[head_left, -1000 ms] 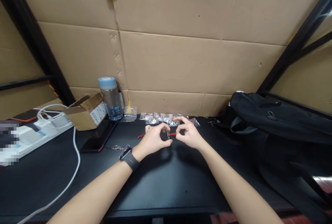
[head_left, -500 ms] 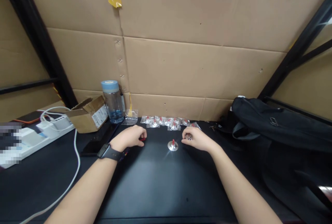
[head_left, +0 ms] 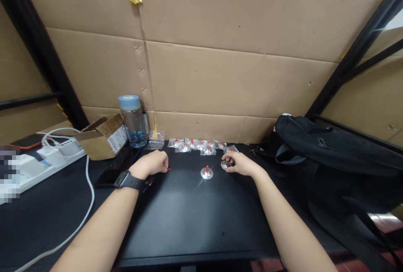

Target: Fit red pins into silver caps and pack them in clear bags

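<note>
note right hand [head_left: 242, 164] pinching metal disc [head_left: 223, 165] at edge, likely for control; red-tabbed disc [head_left: 204, 175] flat on desk [head_left: 195, 221] between hands, probably for stability; left hand [head_left: 153, 164] curled beside red cord [head_left: 169, 169]; cannot tell if gripping.

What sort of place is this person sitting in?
Probably a makeshift work corner in a workshop or storeroom, though little of the wider room shows. The black tabletop stands between dark metal posts, with creased cardboard sheets behind and small bagged metal pieces along the back.
</note>
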The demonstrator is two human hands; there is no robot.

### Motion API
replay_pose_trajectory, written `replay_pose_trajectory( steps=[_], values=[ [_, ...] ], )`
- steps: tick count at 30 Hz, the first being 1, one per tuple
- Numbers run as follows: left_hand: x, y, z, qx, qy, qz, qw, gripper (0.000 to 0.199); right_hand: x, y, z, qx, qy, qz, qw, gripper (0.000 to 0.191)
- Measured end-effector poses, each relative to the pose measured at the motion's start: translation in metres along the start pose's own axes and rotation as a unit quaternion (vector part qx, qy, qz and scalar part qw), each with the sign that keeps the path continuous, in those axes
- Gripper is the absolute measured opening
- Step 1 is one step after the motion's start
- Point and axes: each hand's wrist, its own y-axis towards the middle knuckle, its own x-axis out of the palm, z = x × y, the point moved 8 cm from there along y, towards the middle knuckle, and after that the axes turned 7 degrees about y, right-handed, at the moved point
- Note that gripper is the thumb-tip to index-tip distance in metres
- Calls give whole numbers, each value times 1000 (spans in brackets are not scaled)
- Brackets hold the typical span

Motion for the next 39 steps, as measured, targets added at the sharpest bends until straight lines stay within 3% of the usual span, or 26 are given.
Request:
replay_pose_trajectory(
  steps=[4,8,11,15,19,23,28,33,36,39],
  values=[
    [-3,-3,17,42,-1,21,999,14,1,0,4,6,14,-11,1000,44],
    [-16,-9,49,132,-28,91,987,10,3,-2,-4,-4,15,-18,1000,42],
    [-26,-15,73,191,-87,133,969,11,6,-3,-12,-8,6,-39,999,44],
    [-32,-17,92,216,-207,148,943,14,7,-4,-18,-22,-17,-63,998,38],
    [-31,-15,95,217,-283,144,923,16,12,-7,-17,-7,-26,-88,996,47],
    [-32,-14,95,211,-260,159,929,14,11,-10,-17,20,-25,-84,996,59],
    [-33,-15,97,209,-233,178,933,14,5,-12,-16,17,-36,-83,996,44],
    [-32,-15,97,221,-205,206,931,16,3,-16,-12,24,-65,-99,993,58],
    [-31,-13,98,217,-198,213,932,16,0,-16,-19,9,-85,-82,993,49],
    [-33,-15,100,205,-193,241,929,18,-8,-14,-41,-52,-38,-8,998,43]
  ],
)
